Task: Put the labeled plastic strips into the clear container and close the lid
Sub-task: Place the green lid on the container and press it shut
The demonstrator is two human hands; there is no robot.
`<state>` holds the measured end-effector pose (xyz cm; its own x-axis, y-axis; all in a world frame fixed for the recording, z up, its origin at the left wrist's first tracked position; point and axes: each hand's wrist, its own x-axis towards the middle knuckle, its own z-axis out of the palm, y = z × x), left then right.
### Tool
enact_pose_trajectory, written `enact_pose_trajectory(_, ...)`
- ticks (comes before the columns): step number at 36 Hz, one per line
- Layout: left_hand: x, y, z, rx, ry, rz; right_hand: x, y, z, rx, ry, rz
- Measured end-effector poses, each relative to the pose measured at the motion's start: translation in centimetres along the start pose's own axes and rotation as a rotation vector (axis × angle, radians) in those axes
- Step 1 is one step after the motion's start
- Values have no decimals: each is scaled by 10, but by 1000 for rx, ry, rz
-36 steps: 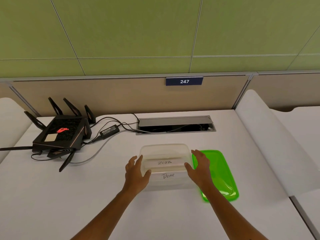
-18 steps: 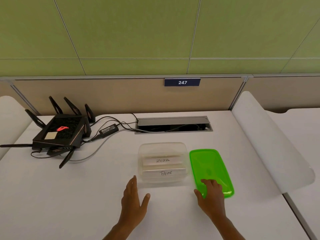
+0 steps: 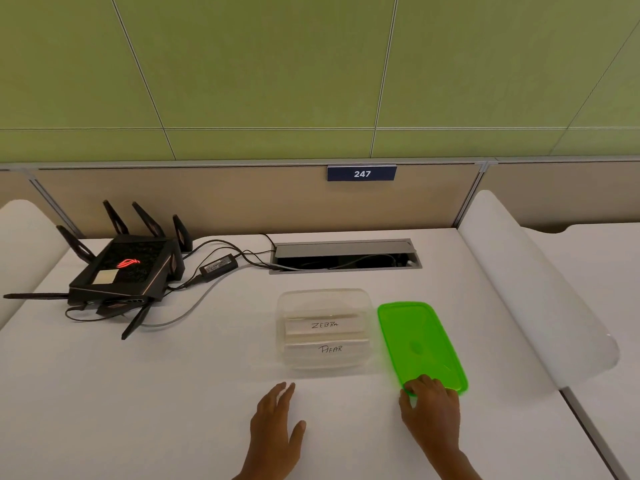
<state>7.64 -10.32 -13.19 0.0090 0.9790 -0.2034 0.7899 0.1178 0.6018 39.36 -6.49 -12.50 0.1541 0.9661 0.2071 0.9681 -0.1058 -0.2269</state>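
A clear container (image 3: 323, 296) stands uncovered on the white desk. Inside lie two white strips, one labeled ZEBRA (image 3: 323, 325) and one labeled BEAR (image 3: 329, 349) nearer me. The green lid (image 3: 417, 341) lies flat on the desk just right of the container. My right hand (image 3: 431, 407) is at the lid's near edge, fingers curled over the rim. My left hand (image 3: 277, 427) lies flat on the desk in front of the container, fingers straight, touching nothing else.
A black router (image 3: 121, 271) with antennas and cables sits at the back left. A power adapter (image 3: 219, 266) lies beside it. An open cable tray (image 3: 346, 256) runs behind the container. A white divider (image 3: 533, 289) bounds the desk's right side.
Both hands left the container's sides and pulled back toward me. The right hand moved onto the green lid's near edge. The left hand settled on the desk.
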Motion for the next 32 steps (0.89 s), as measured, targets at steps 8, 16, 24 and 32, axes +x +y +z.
enact_pose_trajectory(8, 0, 18, -13, -84, 179, 206, 20, 11, -26, 106, 272, 47)
enact_pose_trajectory(16, 17, 55, -35, -213, 273, 409, 52, 0, -89, 298, 402, 51)
enact_pose_trajectory(24, 57, 98, -72, -407, 304, 447, 76, -30, -146, 607, 481, 5)
enact_pose_trajectory(32, 100, 123, -116, -530, 333, 390, 105, -66, -166, 932, 381, 57)
